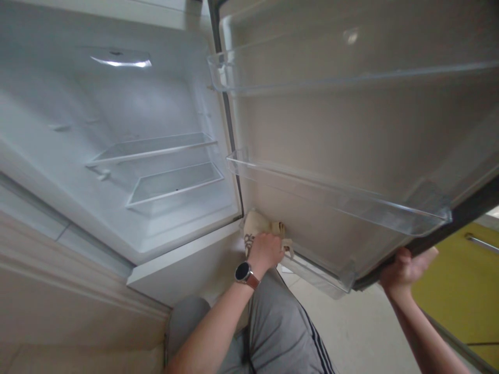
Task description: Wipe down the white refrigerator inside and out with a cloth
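Note:
My left hand point(266, 251), with a watch on its wrist, is closed on a beige cloth point(255, 224) with dark print. It presses the cloth into the hinge-side end of the lowest clear door shelf point(317, 271). My right hand point(403, 271) grips the outer edge of the open fridge door point(351, 130), its thumb at the dark rim and some fingers hidden behind. Two more clear shelves, the upper door shelf point(296, 80) and the middle door shelf point(335, 195), cross the door's inner side.
The fridge interior point(152, 106) stands open at left, with a lit lamp point(120, 59) and two glass shelves point(156, 148). A white drawer front point(195, 265) lies below it. My knees point(288, 322) are close under the door. A yellow cabinet point(460, 280) stands at right.

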The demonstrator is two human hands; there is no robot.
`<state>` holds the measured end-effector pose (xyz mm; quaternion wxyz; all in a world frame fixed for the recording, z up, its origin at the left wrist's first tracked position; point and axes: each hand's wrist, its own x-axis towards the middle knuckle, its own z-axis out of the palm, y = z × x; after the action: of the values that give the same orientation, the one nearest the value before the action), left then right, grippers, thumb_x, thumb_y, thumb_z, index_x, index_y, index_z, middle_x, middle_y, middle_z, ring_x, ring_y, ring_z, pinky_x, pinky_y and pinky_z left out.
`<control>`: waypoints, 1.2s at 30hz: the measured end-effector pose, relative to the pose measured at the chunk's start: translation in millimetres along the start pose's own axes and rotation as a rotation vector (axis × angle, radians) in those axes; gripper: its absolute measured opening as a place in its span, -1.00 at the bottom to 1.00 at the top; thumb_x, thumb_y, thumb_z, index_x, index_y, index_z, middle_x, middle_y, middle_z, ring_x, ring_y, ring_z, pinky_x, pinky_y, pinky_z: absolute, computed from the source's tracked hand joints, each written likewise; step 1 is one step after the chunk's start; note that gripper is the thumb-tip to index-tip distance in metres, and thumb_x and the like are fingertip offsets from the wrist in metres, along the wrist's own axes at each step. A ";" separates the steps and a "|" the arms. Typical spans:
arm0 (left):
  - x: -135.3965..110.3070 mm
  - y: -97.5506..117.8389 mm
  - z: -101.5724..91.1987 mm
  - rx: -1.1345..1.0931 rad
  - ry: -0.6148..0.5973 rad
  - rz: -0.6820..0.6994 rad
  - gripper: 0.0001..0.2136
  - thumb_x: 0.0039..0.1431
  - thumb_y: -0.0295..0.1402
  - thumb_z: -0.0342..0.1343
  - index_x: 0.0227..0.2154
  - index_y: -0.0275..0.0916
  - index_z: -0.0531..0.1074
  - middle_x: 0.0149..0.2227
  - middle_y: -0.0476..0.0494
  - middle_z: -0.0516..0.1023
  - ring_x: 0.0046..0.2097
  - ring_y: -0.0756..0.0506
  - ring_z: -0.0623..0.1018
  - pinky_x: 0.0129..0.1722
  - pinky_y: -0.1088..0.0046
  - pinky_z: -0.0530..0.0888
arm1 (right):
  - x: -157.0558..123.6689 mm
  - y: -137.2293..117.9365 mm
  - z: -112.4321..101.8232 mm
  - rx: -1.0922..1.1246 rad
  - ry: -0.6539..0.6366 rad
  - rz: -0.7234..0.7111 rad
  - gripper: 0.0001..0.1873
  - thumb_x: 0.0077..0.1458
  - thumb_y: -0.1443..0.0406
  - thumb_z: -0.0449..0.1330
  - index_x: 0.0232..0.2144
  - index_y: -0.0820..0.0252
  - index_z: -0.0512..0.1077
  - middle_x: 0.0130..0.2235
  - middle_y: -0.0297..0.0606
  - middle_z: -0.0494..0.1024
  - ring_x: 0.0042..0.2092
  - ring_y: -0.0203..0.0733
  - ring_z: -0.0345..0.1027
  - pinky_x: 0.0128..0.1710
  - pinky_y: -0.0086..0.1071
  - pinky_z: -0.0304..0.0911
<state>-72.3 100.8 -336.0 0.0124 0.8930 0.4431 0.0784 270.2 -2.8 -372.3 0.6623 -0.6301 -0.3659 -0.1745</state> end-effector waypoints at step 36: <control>4.7 -3.5 -12.2 -0.065 -0.060 -0.019 -0.60 0.32 -0.08 0.03 -0.13 -0.24 0.67 -0.18 -0.38 0.70 -0.09 -0.33 0.69 -0.13 0.19 0.54 | -0.8 -10.7 2.8 0.027 0.059 -0.072 -0.22 0.07 -0.39 0.01 -0.11 0.15 0.34 -0.18 -0.25 0.29 -0.16 0.00 0.23 -0.06 -0.05 0.20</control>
<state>-74.2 106.0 -323.7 0.0555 0.8898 0.4482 0.0661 261.5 -1.8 -365.5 0.6745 -0.6022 -0.3710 -0.2116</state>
